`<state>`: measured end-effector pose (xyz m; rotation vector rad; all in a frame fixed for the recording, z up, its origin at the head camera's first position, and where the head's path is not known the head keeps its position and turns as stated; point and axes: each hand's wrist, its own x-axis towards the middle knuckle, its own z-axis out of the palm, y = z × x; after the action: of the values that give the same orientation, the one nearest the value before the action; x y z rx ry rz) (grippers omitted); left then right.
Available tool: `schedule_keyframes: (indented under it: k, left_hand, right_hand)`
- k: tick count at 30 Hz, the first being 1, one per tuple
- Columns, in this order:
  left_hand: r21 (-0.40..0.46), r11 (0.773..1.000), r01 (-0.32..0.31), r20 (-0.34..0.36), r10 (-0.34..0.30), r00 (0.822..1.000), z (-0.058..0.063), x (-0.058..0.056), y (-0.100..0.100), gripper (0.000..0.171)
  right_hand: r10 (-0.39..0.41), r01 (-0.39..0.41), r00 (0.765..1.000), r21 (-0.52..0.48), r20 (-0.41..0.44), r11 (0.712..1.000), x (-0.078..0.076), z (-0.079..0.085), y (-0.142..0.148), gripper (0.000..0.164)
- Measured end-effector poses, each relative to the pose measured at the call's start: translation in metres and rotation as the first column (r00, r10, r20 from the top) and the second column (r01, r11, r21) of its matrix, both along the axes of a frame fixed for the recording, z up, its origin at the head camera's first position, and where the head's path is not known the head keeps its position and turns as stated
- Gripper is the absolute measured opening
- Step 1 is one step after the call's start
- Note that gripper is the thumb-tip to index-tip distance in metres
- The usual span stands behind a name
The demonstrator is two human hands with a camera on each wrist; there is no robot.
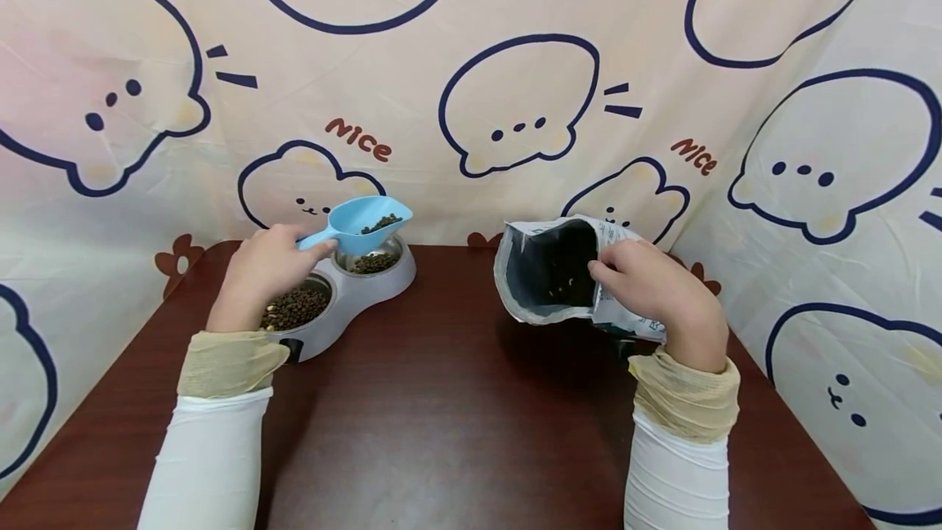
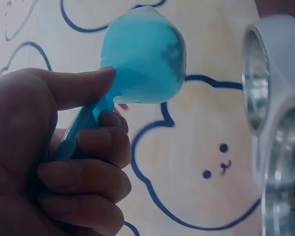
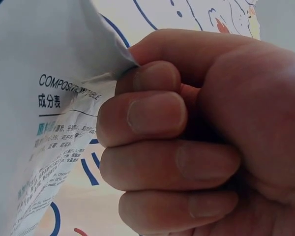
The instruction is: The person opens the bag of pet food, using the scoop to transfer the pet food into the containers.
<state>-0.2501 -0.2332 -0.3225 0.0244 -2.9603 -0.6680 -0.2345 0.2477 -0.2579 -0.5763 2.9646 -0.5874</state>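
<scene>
My left hand (image 1: 268, 272) grips the handle of a light blue scoop (image 1: 353, 219), thumb along its top. Some brown kibble (image 1: 383, 223) lies near the scoop's lip. The scoop is above the far bowl of a white double pet bowl (image 1: 353, 297); both steel bowls hold kibble. In the left wrist view the scoop (image 2: 142, 56) shows from beneath, its load a dark shadow. My right hand (image 1: 658, 285) pinches the rim of an open pet food bag (image 1: 515, 268), fingers curled. The bag tilts with its mouth toward the left, a few bits visible in its dark inside.
A dark red-brown table (image 1: 441, 415) lies under everything. Behind it and at both sides hangs a cream cloth (image 1: 412, 105) with cartoon outlines. A small dark object (image 1: 625, 348) shows below the bag, mostly hidden.
</scene>
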Motion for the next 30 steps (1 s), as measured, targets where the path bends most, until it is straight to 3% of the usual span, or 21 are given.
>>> schedule_keyframes:
  k: [14, 24, 30]
  left_hand:
    - [0.001, 0.997, -0.082, 0.102, 0.081, 0.991, -0.02, -0.005, -0.014, 0.053]
    - [0.015, 0.994, -0.113, 0.142, 0.109, 0.984, -0.021, -0.005, -0.015, 0.047]
    - [-0.001, 0.995, -0.096, 0.132, 0.095, 0.987, -0.023, -0.006, -0.018, 0.041]
  right_hand:
    - [-0.001, 0.001, 1.0, 0.007, 0.002, 1.0, 0.001, 0.0, 0.0, 0.041]
    - [0.014, -0.013, 1.0, 0.01, -0.016, 1.0, 0.0, 0.0, -0.001, 0.039]
    - [0.017, -0.017, 1.0, 0.005, -0.022, 1.0, 0.0, 0.0, -0.001, 0.038]
